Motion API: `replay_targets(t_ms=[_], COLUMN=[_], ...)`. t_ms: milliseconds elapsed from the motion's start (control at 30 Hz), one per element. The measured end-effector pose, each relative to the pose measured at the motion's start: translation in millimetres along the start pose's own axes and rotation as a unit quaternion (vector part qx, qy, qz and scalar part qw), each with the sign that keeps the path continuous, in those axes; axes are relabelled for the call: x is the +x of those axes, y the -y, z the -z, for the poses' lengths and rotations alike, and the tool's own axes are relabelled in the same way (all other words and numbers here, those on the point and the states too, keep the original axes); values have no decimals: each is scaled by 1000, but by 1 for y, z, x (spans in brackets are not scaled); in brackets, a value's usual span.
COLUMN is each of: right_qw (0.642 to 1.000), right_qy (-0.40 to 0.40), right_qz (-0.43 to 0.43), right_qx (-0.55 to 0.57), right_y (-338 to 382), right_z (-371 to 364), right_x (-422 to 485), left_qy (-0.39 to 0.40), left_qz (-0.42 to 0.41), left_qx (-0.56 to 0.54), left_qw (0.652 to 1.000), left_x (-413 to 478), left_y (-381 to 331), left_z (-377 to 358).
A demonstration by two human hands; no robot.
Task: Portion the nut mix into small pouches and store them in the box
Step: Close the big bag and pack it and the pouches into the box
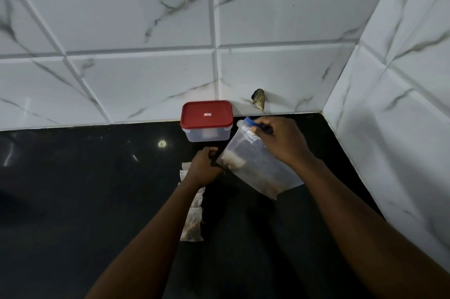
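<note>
My right hand [280,140] grips the blue zip top of a large clear bag of nut mix [258,169] and holds it tilted above the black counter. My left hand [207,167] is curled at the bag's lower left corner, fingers closed around something small that I cannot make out. Small clear pouches [192,223], some with nuts inside, lie in a row on the counter under my left forearm. A clear plastic box [207,134] with a red lid [206,113] closed on it stands at the back against the wall.
The black counter [97,189] runs to white marble-patterned tiled walls at the back and on the right, forming a corner. A small hole with debris [259,99] marks the back wall near the box.
</note>
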State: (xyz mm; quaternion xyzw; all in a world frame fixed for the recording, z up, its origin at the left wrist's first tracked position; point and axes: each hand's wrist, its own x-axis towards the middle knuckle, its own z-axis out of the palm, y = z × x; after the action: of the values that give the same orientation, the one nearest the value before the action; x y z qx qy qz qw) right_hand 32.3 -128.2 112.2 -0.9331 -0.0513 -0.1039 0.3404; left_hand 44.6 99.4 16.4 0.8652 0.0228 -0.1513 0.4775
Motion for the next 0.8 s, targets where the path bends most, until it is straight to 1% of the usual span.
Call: replay_targets(t_ms=[67,133,233,300,367,567,667,800], right_qw=[998,996,998,998,999,995,993,985], right_qy=[53,70,44,14,2,90,110,109], right_qz=[21,28,11,-2,-19,-12,-19,-49], right_qx=[-39,-55,-51,-55,-47,28,-25,-124], right_y=[6,10,8,2,-5,-7,-11,-31], right_z=[-3,-5,-7,-7,-6,-11,-5,9], right_x=[0,-1,-4,-6,-6,-14,-21,-28], left_qy=[48,71,49,44,42,46,21,-3], left_qz=[-45,-66,-59,-61,-67,-64,-47,-26], left_qx=[23,72,110,107,101,97,84,68], left_qw=[998,993,991,991,992,992,995,997], left_x=[-4,-3,-2,-1,-2,-6,-7,-5], left_y=[-4,-2,3,6,7,10,15,23], left_z=[-1,-1,0,3,4,-4,-5,-5])
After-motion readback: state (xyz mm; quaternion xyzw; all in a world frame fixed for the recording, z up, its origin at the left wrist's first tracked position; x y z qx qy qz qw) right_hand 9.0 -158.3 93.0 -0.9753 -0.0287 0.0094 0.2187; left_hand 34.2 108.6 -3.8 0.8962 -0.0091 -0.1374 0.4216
